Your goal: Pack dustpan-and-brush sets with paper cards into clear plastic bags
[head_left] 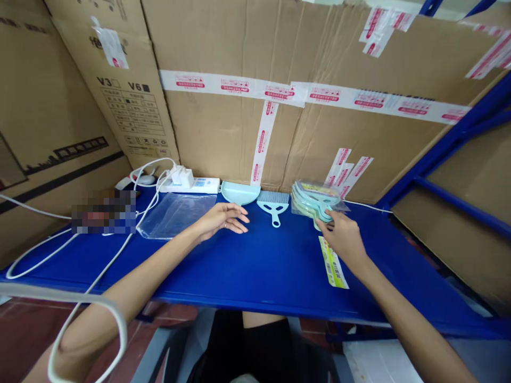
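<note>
My left hand (224, 219) hovers over the blue table with its fingers loosely apart and nothing in it. Just beyond its fingertips lies a light blue dustpan (240, 192). A small light blue hand brush (274, 203) with grey bristles rests to the right of the dustpan, handle towards me. My right hand (344, 235) has its thumb and fingers closed on the handle end of a stack of dustpan-and-brush sets (313, 198) in clear wrapping, pale blue and pale green. Below that hand, a yellow-green printed card (333, 265) lies on the table.
A clear plastic bag (179, 213) lies flat at the left, in front of a white power strip (205, 185) with plugs. White cables (120, 250) loop across the left side. Cardboard boxes (223, 133) wall the back; a blue metal frame (459, 138) stands right.
</note>
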`<state>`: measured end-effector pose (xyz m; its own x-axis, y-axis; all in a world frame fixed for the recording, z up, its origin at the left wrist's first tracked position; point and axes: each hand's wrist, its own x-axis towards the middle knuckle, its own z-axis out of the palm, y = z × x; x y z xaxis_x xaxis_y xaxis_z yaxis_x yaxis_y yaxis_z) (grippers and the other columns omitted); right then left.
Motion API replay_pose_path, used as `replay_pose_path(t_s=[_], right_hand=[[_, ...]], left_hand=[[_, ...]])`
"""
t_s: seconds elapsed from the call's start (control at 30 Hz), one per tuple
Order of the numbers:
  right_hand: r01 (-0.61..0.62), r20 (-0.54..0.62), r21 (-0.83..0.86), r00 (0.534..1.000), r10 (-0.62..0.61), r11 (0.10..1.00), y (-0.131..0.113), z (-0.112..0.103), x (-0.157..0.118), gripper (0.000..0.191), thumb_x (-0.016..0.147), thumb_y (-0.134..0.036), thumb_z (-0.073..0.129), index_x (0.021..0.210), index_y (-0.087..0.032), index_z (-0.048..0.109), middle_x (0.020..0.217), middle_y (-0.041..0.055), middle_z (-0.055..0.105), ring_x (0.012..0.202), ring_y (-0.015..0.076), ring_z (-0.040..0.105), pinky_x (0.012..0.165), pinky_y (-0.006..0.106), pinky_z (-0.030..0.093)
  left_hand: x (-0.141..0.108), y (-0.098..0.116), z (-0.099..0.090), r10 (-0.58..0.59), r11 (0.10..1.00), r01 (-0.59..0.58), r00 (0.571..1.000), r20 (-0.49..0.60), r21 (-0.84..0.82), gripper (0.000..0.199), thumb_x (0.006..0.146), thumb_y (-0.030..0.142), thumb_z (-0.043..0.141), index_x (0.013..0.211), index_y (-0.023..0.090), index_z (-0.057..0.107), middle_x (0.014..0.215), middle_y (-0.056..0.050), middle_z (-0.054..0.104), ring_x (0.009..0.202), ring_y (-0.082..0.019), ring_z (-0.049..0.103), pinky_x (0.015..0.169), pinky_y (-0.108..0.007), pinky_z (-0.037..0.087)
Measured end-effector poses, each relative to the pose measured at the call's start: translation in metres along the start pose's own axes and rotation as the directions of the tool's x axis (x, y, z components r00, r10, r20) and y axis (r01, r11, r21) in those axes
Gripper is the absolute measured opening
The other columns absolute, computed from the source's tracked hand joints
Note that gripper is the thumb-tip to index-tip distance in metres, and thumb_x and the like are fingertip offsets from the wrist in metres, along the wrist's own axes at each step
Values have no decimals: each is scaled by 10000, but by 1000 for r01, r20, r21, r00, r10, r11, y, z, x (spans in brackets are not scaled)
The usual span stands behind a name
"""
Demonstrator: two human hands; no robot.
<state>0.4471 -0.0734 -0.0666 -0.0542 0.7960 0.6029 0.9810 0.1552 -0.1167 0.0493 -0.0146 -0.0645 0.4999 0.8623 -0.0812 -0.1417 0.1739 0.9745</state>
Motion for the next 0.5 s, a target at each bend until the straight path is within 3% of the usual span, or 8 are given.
replay_pose_path(t_s=[0.13, 0.27, 0.37, 0.5], right_hand=[[38, 67, -39, 997, -36, 999, -2, 4, -7, 499, 1016, -445, 587, 1396, -122, 609, 1282, 267, 706, 932, 375, 753, 804, 478, 584], [33, 36, -38, 999, -31, 999, 1, 5, -3, 357, 1019, -386, 597, 1276, -139, 617, 1161, 229, 742, 925, 370, 751, 786, 447, 562], [-25, 17, -99, 999, 27, 995, 1, 2, -3, 327, 1014, -437, 610, 1203, -170, 598, 1046, 189, 761, 859, 371, 749, 687, 409, 523], [-18, 44, -128, 999, 24, 992, 1, 2, -8, 368, 1037, -488, 560, 1252, -190, 567, 1118, 183, 749, 838, 351, 748, 634, 380, 488]], left_hand=[[0, -2, 2, -13, 1000, 13, 1000, 17, 5, 150, 943, 224, 753, 1038, 108, 749, 1014, -180, 818, 801, -286, 832, 716, -367, 681], [-1, -1, 3, -14, 1000, 14, 1000, 13, -2, 156, 930, 227, 762, 1029, 108, 748, 998, -171, 817, 795, -286, 831, 712, -361, 680], [-1, 1, 3, -13, 1000, 13, 1000, 8, 5, 144, 929, 215, 748, 1027, 109, 751, 994, -167, 817, 793, -284, 830, 712, -357, 680], [0, 0, 2, -15, 1000, 15, 1000, 10, 6, 146, 924, 209, 745, 1027, 105, 747, 992, -166, 817, 794, -290, 831, 708, -363, 682]])
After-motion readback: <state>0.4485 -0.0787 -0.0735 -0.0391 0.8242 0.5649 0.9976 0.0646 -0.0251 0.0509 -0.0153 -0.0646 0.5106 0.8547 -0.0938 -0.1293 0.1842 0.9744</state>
